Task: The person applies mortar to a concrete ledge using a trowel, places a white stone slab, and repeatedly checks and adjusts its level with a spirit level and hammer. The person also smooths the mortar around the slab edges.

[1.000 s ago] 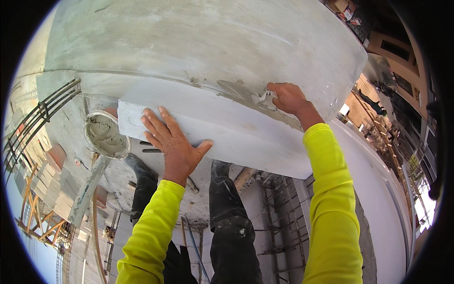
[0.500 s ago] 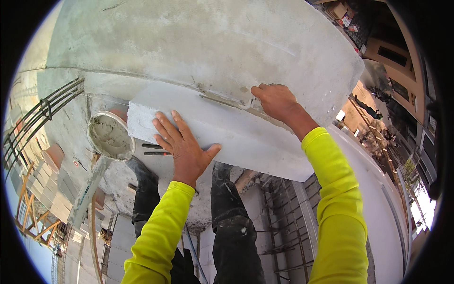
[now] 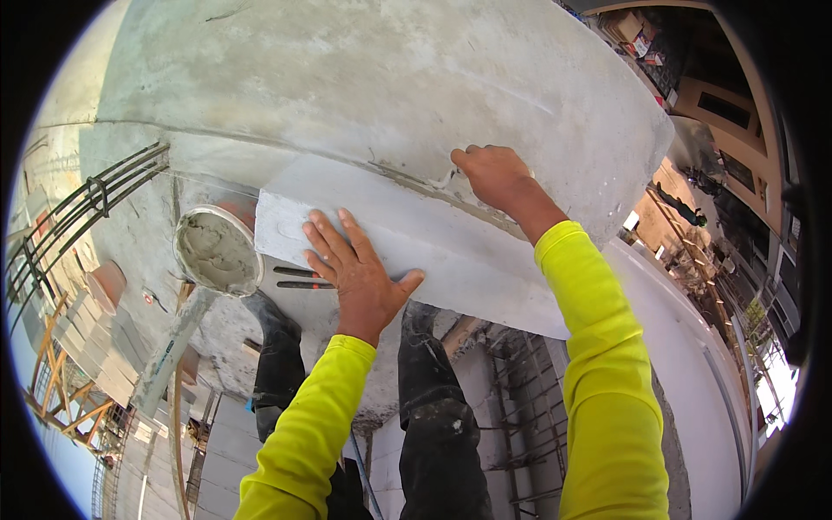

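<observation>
A long white block (image 3: 303, 186) lies along the grey concrete wall face (image 3: 347, 87). My left hand (image 3: 360, 286) rests flat on top of it, fingers spread and thumb out. Where the block meets the wall runs a joint with a ridge of grey mortar (image 3: 407, 179). At that joint my right hand (image 3: 498, 180) is closed in a fist, knuckles toward the wall. Whatever it grips is hidden, apart from a small pale bit below the fingers. Left of the block stands a round bucket of wet mortar (image 3: 217, 251).
Bent rebar (image 3: 95, 195) sticks out at the left, above an orange-brown bucket (image 3: 106, 286). A long grey pipe-like piece (image 3: 169, 351) slants below the mortar bucket. Two dark rods (image 3: 299, 277) lie beside the block. Below it, a steel bar cage (image 3: 529, 407) stands in an opening by my legs.
My right hand has shifted slightly left along the joint. The whole view has moved a little, so the block and bucket appear farther right. My left hand still presses on the block.
</observation>
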Motion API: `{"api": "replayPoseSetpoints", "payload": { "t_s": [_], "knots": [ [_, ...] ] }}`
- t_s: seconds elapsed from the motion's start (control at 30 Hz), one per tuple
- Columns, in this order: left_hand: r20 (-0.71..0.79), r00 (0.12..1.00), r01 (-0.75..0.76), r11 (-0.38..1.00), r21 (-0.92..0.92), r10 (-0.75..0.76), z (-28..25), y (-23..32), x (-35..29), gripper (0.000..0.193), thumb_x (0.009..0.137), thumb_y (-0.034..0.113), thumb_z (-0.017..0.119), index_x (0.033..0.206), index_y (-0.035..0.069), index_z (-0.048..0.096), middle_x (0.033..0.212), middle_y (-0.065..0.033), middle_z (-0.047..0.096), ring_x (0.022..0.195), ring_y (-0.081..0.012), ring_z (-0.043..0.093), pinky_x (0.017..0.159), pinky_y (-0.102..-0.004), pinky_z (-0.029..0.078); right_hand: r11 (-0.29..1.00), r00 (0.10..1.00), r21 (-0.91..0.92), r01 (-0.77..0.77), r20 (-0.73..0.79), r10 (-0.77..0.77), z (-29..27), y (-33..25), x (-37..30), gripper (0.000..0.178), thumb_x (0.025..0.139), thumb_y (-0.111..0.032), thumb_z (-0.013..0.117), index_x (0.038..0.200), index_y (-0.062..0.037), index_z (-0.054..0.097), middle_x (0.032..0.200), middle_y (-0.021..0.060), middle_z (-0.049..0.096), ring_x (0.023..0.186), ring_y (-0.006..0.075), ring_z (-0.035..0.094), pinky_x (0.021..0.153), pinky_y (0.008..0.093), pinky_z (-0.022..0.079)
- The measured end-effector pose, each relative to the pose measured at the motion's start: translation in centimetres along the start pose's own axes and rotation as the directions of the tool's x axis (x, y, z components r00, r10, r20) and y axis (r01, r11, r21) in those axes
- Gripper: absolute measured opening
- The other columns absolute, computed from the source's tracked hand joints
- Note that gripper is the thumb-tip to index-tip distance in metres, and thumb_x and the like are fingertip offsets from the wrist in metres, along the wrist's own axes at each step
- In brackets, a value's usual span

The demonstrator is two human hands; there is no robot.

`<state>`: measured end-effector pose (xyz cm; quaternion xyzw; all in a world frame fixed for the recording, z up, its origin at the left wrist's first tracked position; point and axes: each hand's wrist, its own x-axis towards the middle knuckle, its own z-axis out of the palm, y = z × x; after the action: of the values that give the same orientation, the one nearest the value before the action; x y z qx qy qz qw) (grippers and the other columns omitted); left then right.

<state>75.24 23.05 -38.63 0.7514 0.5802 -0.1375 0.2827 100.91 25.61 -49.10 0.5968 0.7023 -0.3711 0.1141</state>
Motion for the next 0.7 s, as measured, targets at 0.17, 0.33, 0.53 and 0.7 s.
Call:
{"api": "replayPoseSetpoints", "payload": {
  "t_s": [0.17,0.33,0.53,0.7],
  "knots": [
    [0.002,1.0,-0.015,1.0,0.001,0.015,0.1,0.0,-0.1,0.142,0.067,0.055,0.088,0.156,-0.013,0.0,0.157,-0.0459,-0.013,0.147,-0.0616,-0.014,0.11,-0.0772,-0.001,0.998,0.995,0.006,0.067,0.074,-0.068,0.6,-1.0,1.5,0.024,0.087,0.0,0.057,0.11,-0.0074,0.061,0.097,0.0142,0.069,0.092,0.0344,0.069,0.079,0.0458,0.055],
    [-0.013,1.0,-0.025,1.0,0.003,0.025,0.3,-0.3,-0.3,0.142,0.067,0.056,0.087,0.156,-0.013,0.0,0.157,-0.0462,-0.012,0.147,-0.0621,-0.014,0.11,-0.0776,0.0,1.0,1.0,-0.023,0.004,0.001,-0.004,1.1,0.4,2.2,0.021,0.094,-0.004,0.054,0.111,-0.0083,0.065,0.102,0.0139,0.071,0.097,0.0328,0.07,0.082,0.0445,0.057],
    [-0.034,0.998,-0.046,0.998,0.038,0.048,0.4,-0.3,-0.2,0.142,0.067,0.057,0.087,0.156,-0.013,0.0,0.157,-0.0463,-0.011,0.147,-0.0625,-0.013,0.111,-0.0774,0.001,0.996,0.988,-0.066,0.066,0.146,-0.056,2.4,1.3,2.4,0.022,0.094,-0.004,0.055,0.114,-0.0088,0.064,0.101,0.0145,0.07,0.096,0.0324,0.07,0.082,0.0438,0.057],
    [-0.048,0.998,-0.032,0.999,0.039,0.034,0.6,-0.2,-0.2,0.142,0.068,0.057,0.087,0.156,-0.012,-0.001,0.158,-0.0451,-0.011,0.148,-0.0613,-0.013,0.112,-0.0761,0.001,0.975,0.98,-0.14,0.17,0.123,-0.153,1.9,4.1,-0.7,0.021,0.094,-0.005,0.059,0.113,-0.0102,0.063,0.097,0.0111,0.07,0.095,0.0304,0.07,0.082,0.0414,0.057]
  ]
}}
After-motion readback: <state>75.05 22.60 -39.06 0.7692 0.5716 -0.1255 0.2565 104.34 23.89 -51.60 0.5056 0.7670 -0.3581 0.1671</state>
